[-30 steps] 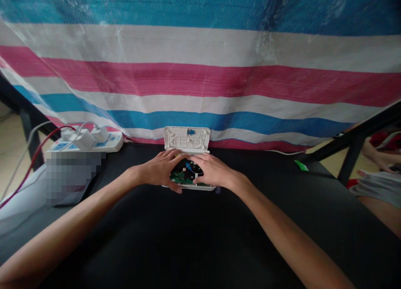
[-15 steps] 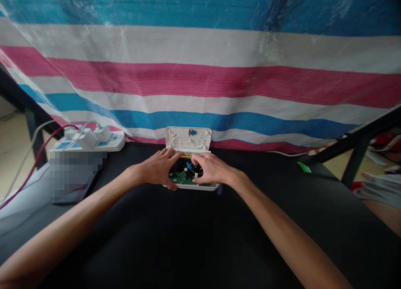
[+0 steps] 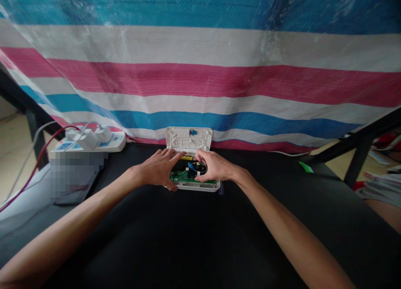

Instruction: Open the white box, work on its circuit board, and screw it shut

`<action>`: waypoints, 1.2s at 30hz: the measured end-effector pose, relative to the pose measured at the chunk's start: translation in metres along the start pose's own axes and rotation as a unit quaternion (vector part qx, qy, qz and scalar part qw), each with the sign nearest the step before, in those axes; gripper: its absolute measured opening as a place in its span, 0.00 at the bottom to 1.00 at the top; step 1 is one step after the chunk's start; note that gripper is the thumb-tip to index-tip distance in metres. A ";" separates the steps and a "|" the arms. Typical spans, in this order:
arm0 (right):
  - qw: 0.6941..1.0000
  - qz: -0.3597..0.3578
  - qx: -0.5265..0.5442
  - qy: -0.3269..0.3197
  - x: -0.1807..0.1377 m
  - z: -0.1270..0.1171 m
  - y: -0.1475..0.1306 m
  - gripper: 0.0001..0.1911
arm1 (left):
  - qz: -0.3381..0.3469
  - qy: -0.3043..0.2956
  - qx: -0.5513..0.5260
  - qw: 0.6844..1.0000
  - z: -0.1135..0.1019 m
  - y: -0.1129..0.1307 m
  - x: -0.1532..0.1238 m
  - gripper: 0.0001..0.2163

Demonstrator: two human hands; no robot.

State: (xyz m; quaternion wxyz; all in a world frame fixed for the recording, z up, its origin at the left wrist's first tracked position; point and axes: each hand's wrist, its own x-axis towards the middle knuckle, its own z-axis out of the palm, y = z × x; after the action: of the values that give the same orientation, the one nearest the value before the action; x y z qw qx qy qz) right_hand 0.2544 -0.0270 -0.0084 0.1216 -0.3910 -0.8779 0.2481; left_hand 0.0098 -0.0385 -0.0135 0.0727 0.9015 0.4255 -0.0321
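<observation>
An open white plastic case (image 3: 191, 188) with a green circuit board (image 3: 184, 177) inside lies on the black tabletop; it looks like a network box. Its white lid (image 3: 178, 139) stands raised behind it. My left hand (image 3: 159, 168) grips the case's left side, fingers at the back and thumb at the front edge. Over the right half, my right hand (image 3: 216, 167) curls thumb and index finger round a loop of thin white cable (image 3: 206, 166). The exact fingertip contact is too small to make out. A blue connector (image 3: 191, 166) sits by the loop.
At the left stands a white power strip (image 3: 117, 143) with plugs and cables; a dark flat object (image 3: 89, 186), partly pixelated, lies before it. A striped sheet (image 3: 200, 84) hangs behind the table. A small green packet (image 3: 306, 167) lies right. Part of a person (image 3: 380, 195) shows at the far right.
My right hand has shifted slightly right, and more of the white cable loop shows between its fingers. My left hand stays in place on the case.
</observation>
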 end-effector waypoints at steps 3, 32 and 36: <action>1.000 -0.002 0.013 0.012 -0.003 0.000 -0.001 0.26 | 0.003 -0.007 -0.021 1.000 -0.002 -0.001 -0.002 0.58; 0.998 -0.011 -0.009 0.069 -0.028 0.006 0.004 0.55 | 0.009 0.109 -0.208 0.972 -0.036 0.020 -0.015 0.35; 0.997 -0.028 -0.019 0.068 -0.026 0.009 0.002 0.56 | 0.027 0.109 -0.218 0.969 -0.033 0.018 -0.014 0.37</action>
State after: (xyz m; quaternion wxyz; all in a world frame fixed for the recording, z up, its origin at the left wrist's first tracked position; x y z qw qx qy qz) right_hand 0.2687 -0.0485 -0.0178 0.1805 -0.3846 -0.8826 0.2011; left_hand 0.0153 -0.0552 0.0225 0.2219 0.8729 0.4033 0.1620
